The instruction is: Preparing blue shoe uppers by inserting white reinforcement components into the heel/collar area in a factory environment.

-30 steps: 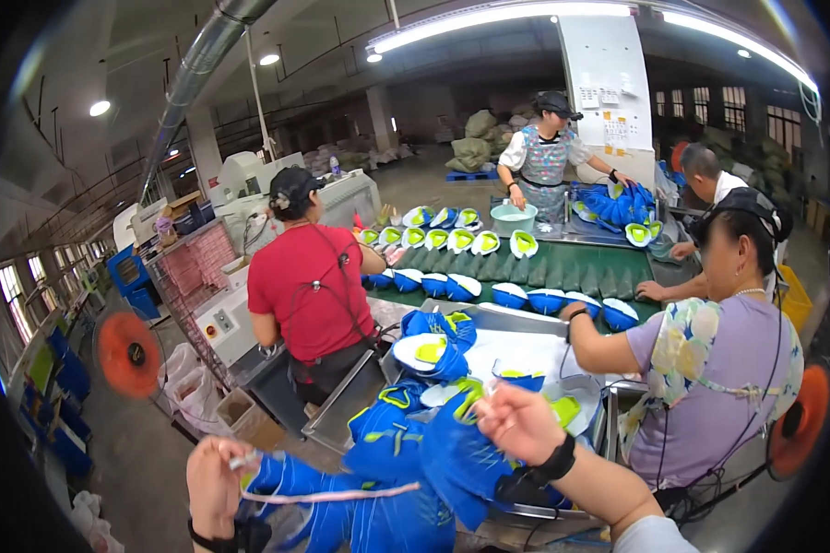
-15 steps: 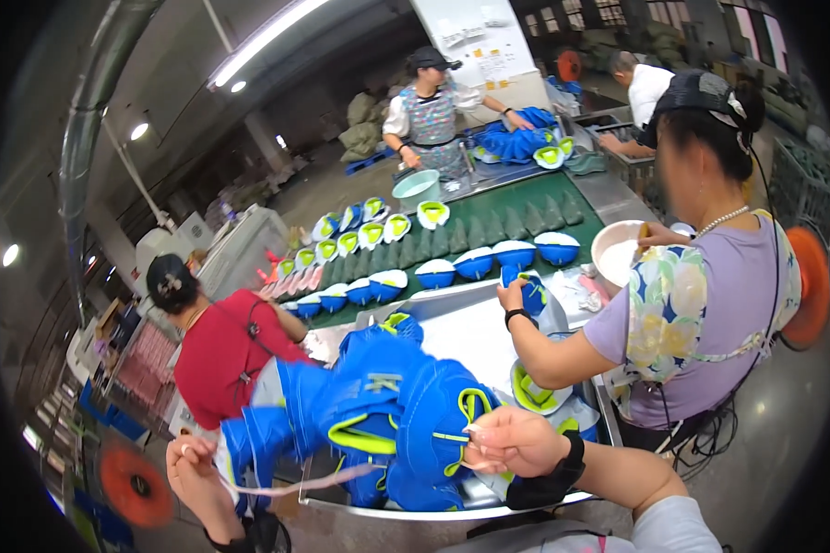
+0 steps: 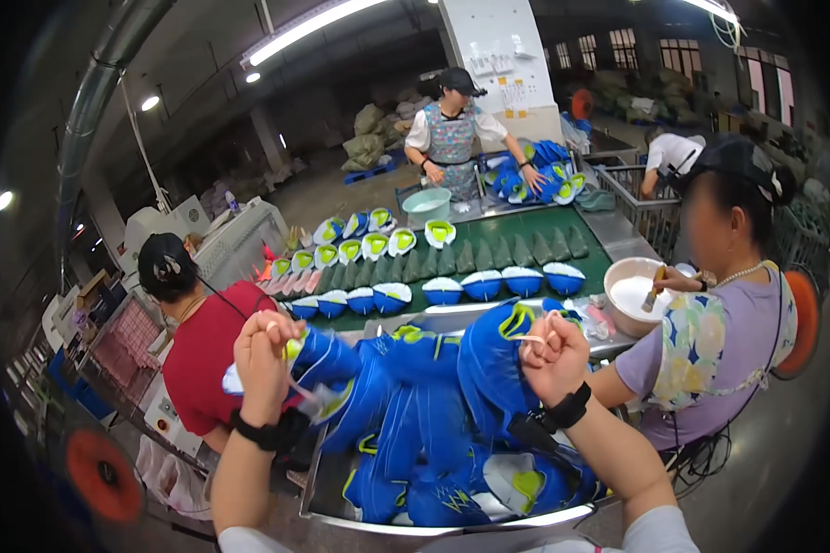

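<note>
A bunch of blue shoe uppers with lime-green linings hangs between my raised hands, partly blurred. My left hand is closed at the bunch's left end, pinching a pale pink cord. At its right end my right hand is closed on a pale cord that runs by a lime-edged opening. Whether both cord ends belong to one piece is hidden. Below lie more blue shoe uppers in a metal tray.
Beyond the tray, a green conveyor carries rows of blue-and-white uppers and dark shoe-shaped forms. Co-workers sit left in red and right in purple, the latter brushing beside a white tub. Another person stands across.
Both my hands have risen, lifting and stretching the bunch of shoe uppers sideways. The co-worker at right no longer holds a blue upper up over the tray and now has a brush at the tub.
</note>
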Motion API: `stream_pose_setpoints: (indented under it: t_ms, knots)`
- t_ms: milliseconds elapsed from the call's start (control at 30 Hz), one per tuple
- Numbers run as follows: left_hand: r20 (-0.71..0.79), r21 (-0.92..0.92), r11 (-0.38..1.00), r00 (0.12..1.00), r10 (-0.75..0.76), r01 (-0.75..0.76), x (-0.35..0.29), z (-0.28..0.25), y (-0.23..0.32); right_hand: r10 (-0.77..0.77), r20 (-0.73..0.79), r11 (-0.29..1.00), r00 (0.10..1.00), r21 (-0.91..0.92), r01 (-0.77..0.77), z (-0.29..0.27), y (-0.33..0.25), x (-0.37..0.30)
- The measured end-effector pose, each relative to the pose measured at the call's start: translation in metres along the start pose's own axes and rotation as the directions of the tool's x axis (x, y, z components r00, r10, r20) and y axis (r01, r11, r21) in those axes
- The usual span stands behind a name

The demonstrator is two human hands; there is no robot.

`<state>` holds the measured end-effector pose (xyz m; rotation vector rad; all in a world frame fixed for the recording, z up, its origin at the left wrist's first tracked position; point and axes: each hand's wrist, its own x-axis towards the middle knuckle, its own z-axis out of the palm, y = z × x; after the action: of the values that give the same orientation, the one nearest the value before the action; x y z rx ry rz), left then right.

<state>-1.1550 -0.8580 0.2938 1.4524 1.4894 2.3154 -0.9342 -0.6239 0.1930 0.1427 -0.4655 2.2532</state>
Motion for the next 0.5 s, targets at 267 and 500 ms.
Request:
stream_pose_setpoints:
  t_ms: [267, 500]
  knots:
    - [0.063, 0.109, 0.888, 0.888, -0.455, 0.447, -0.081, 0.009, -0.252, 0.247, 0.108, -0.192, 0.963, -0.969, 0.158, -0.151, 0.076, 0.028]
    - [0.437, 0.768, 0.64, 0.729, -0.527, 0.001, -0.144, 0.01, -0.368, 0.582, -0.13, -0.702, 0.802, -0.578, 0.416, -0.208, 0.085, -0.018]
